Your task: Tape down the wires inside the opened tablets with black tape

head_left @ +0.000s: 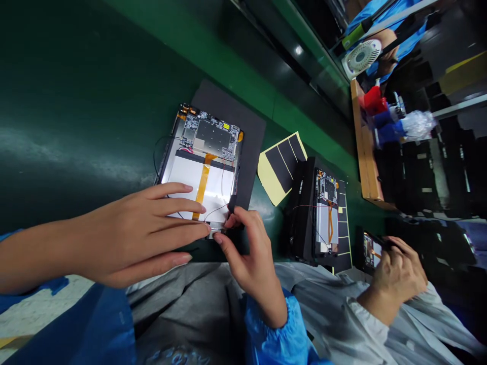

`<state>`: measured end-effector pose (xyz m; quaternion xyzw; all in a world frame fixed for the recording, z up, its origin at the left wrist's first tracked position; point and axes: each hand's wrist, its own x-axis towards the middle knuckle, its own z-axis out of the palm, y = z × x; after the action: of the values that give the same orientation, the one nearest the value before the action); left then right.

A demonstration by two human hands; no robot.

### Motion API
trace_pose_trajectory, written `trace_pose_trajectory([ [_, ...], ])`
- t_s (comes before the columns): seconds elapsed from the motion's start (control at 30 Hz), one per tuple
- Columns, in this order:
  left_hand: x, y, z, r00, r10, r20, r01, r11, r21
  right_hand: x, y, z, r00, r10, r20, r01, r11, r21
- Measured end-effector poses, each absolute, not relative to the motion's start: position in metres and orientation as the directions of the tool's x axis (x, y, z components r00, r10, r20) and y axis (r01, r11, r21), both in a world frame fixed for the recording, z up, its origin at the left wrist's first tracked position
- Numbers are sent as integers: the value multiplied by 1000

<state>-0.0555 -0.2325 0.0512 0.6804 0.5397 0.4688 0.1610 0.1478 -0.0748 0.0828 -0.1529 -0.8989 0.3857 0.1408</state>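
An opened tablet (186, 182) with a circuit board (213, 138), a silvery battery area and an orange ribbon cable lies on a black pad (249, 137). Across its lower left part rests my left hand (140, 235), palm down with fingers spread, fingertips on the battery area and bottom edge. At the lower right corner my right hand (247, 248) has its thumb and fingers close together beside a small black piece (232, 203); what they hold, if anything, is hidden. Thin wires run near the fingertips.
A yellow sheet with black pads (283, 167) lies right of the tablet. Beyond it stand black panels and a second opened tablet (327, 213). Farther right, another person's hands (399, 268) work at a device. A wooden-edged tray (367, 147) and a fan (361, 58) are at upper right.
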Motion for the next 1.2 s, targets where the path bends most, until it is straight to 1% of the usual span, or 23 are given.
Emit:
trace_pose_trajectory([
  [0.03, -51, -236, 50, -39, 858, 513, 655, -366, 661, 149, -75, 81, -904, 399, 154, 171, 667, -725],
  [0.1, -39, -244, 49, -95, 817, 568, 771, -301, 561, 152, -76, 75, -872, 454, 181, 184, 649, -738],
  [0.17, -25, -249, 49, -131, 805, 579, 828, -232, 511, 155, -79, 67, -829, 521, 203, 188, 603, -776],
  [0.3, 2, -250, 49, -146, 829, 540, 866, -157, 475, 157, -88, 55, -728, 637, 254, 184, 538, -823],
  [0.4, 19, -250, 50, -187, 795, 577, 903, -92, 420, 160, -94, 52, -680, 692, 243, 187, 484, -855],
  [0.5, 33, -252, 50, -219, 763, 608, 917, -52, 396, 166, -97, 52, -623, 739, 258, 142, 431, -891],
  [0.6, 42, -254, 46, -215, 779, 588, 928, -24, 372, 174, -98, 53, -568, 766, 301, 73, 411, -909],
  [0.67, 43, -255, 44, -214, 787, 578, 937, -1, 348, 177, -97, 55, -590, 740, 323, 32, 421, -906],
  [0.73, 43, -254, 44, -255, 789, 559, 926, 34, 375, 178, -97, 58, -672, 657, 343, 4, 467, -884],
  [0.83, 40, -250, 47, -346, 795, 498, 866, 66, 496, 176, -95, 62, -791, 507, 342, 10, 571, -821],
  [0.87, 40, -248, 49, -366, 798, 479, 844, 68, 532, 176, -94, 62, -809, 482, 336, 20, 593, -805],
  [0.93, 40, -244, 53, -379, 810, 448, 815, 63, 576, 177, -94, 61, -813, 487, 319, 35, 588, -808],
  [1.03, 43, -236, 57, -365, 831, 420, 804, 54, 592, 181, -98, 62, -770, 571, 285, 26, 474, -880],
  [1.1, 45, -233, 57, -361, 835, 415, 800, 48, 598, 183, -102, 67, -720, 657, 223, 21, 343, -939],
  [1.17, 46, -231, 55, -370, 826, 425, 790, 39, 612, 181, -106, 75, -701, 709, 71, 50, 148, -988],
  [1.2, 46, -232, 53, -373, 821, 433, 786, 32, 618, 179, -107, 79, -704, 710, -29, 83, 42, -996],
])
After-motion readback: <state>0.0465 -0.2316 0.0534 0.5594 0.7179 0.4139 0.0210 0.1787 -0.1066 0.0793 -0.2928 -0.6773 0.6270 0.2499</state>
